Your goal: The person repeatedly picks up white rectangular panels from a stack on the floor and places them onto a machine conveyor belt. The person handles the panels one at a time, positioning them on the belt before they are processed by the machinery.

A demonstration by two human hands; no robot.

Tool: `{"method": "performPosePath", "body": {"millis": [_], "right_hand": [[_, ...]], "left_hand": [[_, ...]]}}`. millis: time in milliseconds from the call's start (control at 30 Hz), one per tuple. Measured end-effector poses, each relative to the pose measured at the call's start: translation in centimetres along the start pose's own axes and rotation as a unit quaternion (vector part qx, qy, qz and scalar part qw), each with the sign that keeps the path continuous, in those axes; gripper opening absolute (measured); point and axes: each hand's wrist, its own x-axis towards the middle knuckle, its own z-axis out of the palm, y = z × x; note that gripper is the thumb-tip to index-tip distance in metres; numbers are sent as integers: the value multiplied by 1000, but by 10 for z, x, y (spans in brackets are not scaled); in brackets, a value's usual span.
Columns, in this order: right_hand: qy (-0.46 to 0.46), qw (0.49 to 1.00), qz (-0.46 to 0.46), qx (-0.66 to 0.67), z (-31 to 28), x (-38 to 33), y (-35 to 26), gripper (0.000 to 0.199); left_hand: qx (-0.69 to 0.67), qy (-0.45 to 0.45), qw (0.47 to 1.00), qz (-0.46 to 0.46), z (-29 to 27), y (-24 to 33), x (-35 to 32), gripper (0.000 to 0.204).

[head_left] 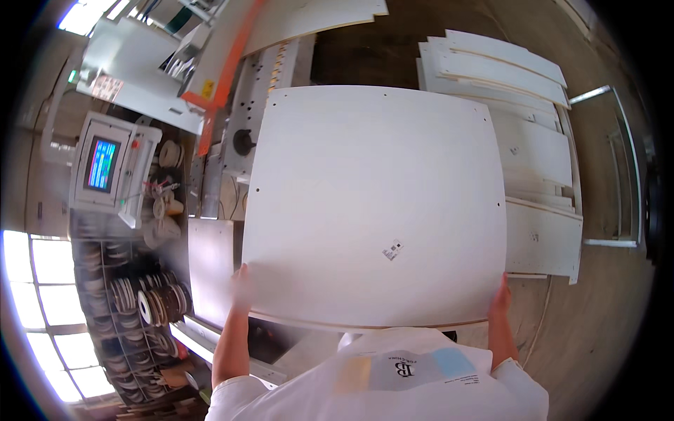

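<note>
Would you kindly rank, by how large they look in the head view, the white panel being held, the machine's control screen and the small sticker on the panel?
1. white panel, though nearest the camera
2. control screen
3. sticker

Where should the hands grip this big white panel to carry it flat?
Judging by its shape, grip the white panel at its two near corners, one from each side. It is wide, thin and flat, so a spread hold on opposite edges should keep it from tipping or sagging. The left hand and the right hand are already placed that way, at the lower left and lower right edges.
</note>
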Motion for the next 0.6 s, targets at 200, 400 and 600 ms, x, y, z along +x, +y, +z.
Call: {"method": "performPosePath", "body": {"millis": [200,400,600], "right_hand": [[-49,987,-85,-128,111,-74,-60,65],[-109,977,-5,-185,162,-109,-28,60],[-284,953,89,-59,183,-198,-23,52]], "left_hand": [[-79,38,994,-61,-51,-77,35,56],[241,221,945,-30,-73,-77,54,47],[255,167,922,239,-16,-79,22,54]]}}
